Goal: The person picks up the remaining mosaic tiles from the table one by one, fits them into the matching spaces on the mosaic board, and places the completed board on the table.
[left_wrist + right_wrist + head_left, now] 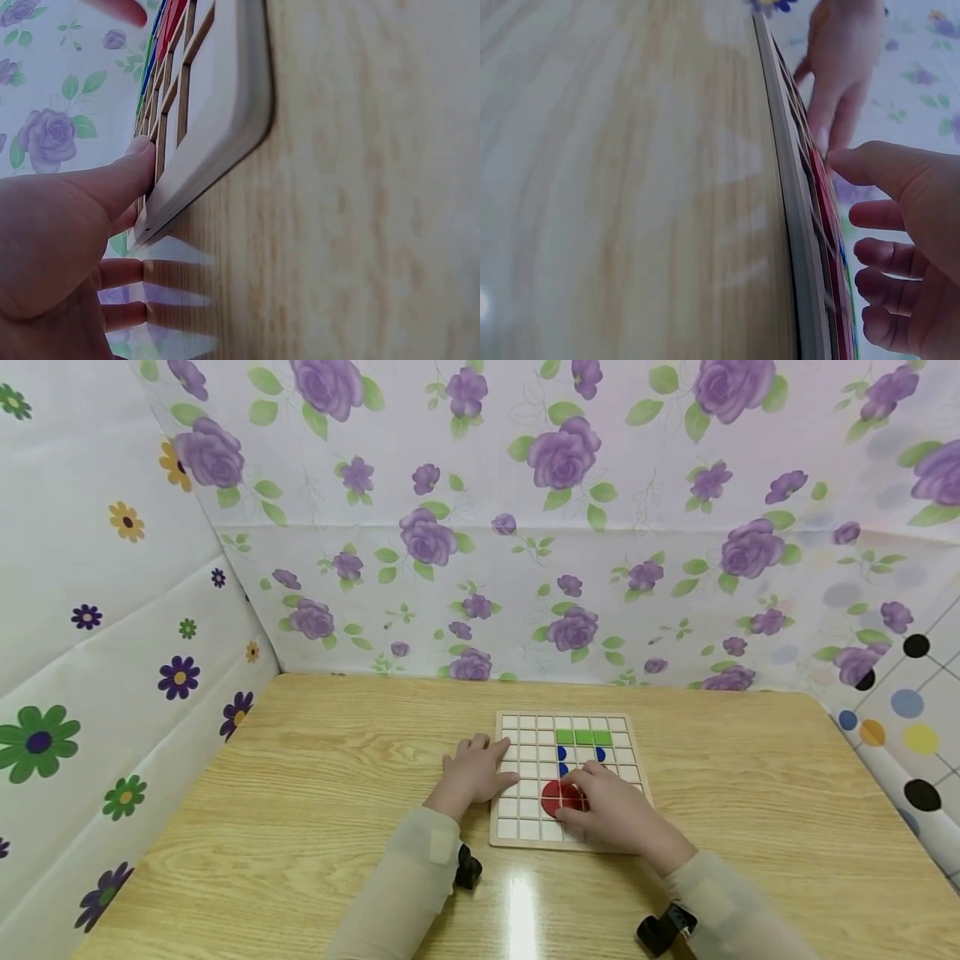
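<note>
A wooden grid board (528,770) with white cells lies on the table. Red quarter-round pieces (552,795) form a disc in its lower middle, partly under my right hand (611,808). The thumb and index finger of that hand touch the red area; in the right wrist view its other fingers are loosely bent above the board. Three green squares (583,737) make a row near the top, with blue half-round pieces (562,753) below. My left hand (472,772) rests at the board's left edge, fingers spread, thumb (135,161) on the rim.
The wood-grain table (337,777) extends on both sides of the board. Flowered cloth (480,568) hangs behind it, with more patterned cloth at left and right. Black wrist cameras (467,867) are strapped over both sleeves.
</note>
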Available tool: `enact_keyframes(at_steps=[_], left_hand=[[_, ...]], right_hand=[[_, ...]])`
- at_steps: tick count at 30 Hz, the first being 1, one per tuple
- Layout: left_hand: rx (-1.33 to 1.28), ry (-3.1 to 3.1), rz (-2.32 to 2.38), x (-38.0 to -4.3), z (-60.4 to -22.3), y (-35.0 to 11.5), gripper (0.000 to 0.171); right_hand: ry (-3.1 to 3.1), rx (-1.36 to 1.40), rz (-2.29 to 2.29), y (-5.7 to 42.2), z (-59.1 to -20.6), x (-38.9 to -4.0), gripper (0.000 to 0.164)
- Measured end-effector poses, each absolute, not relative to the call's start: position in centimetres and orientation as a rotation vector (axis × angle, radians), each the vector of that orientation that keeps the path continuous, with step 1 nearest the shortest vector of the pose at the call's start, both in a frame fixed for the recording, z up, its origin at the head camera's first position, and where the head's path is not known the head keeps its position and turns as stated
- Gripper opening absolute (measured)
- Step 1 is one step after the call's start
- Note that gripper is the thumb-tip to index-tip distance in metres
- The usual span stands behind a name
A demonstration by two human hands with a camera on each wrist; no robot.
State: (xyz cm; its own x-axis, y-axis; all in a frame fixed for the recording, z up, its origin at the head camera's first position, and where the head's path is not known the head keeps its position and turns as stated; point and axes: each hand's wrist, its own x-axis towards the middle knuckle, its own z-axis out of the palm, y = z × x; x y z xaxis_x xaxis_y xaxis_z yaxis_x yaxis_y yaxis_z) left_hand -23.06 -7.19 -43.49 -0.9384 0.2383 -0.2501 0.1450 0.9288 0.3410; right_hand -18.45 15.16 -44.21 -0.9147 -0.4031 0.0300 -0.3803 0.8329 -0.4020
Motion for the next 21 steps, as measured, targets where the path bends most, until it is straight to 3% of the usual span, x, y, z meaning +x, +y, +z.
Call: enact_keyframes(at_steps=[9,21], left_hand=[[0.281,2.821,0.4,-23.2,-43.8,-6.9,0.066],[0.289,2.821,0.418,-23.2,-43.9,-6.9,0.066]], right_hand=[[2.983,-0.73,-0.541,12.7,-44.1,-18.4,0.035],[3.004,-0.644,-0.52,12.6,-44.4,-18.6,0.029]])
